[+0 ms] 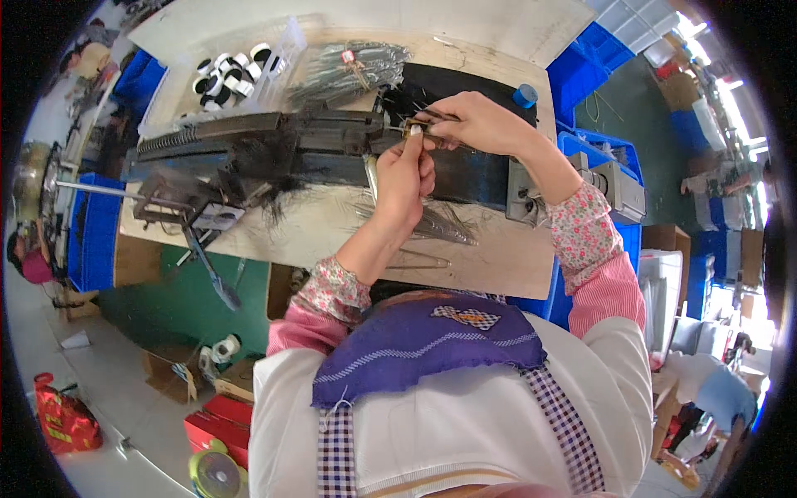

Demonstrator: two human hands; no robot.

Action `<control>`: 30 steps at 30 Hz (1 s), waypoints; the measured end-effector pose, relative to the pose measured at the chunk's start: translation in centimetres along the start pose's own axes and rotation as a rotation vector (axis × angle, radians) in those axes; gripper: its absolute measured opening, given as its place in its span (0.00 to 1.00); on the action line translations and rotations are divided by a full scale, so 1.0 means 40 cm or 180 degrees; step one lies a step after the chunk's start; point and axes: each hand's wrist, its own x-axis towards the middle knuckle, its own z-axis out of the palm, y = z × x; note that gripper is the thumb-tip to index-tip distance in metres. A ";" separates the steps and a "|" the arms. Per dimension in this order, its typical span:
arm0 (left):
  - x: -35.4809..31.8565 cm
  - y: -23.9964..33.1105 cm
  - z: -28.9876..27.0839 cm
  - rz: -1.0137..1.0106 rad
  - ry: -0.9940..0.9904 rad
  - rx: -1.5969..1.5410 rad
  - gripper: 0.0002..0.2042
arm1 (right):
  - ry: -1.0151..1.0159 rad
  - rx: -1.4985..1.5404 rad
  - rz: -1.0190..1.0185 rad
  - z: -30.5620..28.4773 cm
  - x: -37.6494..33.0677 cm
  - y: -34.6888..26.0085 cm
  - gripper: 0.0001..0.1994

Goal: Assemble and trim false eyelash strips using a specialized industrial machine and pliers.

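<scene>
My left hand is closed in a pinch at the right end of a long dark metal bench machine, its thumb pointing up. A tiny pale spot shows at the thumb tip; what the fingers hold is too small to name. From the right, my right hand reaches over to the same place, fingers curled around something thin and dark. Both hands nearly touch. Behind them a black sheet lies under loose bristle-like strands. Close to my left wrist, thin wire pieces with dark bristles lie on the pale tabletop.
A clear bin of black-and-white rolls and a bundle of metal wires stand at the back. A blue cap sits far right, near a grey metal block. A lever juts past the front edge. Blue crates flank the table.
</scene>
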 end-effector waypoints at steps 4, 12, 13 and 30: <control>0.007 -0.005 0.005 0.0040 0.0059 0.0026 0.16 | -0.0194 0.0672 0.0357 -0.030 0.023 0.015 0.14; 0.011 0.009 0.037 -0.0140 -0.0815 -0.1026 0.39 | -0.0280 -0.0682 -0.0070 -0.066 0.042 0.011 0.18; 0.014 0.017 0.034 -0.0433 -0.0867 -0.1651 0.42 | 0.0076 -0.1432 -0.0687 -0.073 0.042 0.037 0.18; -0.042 0.050 -0.006 -0.0028 -0.0476 -0.1954 0.31 | 0.1304 -0.1065 -0.0772 0.038 -0.003 -0.026 0.06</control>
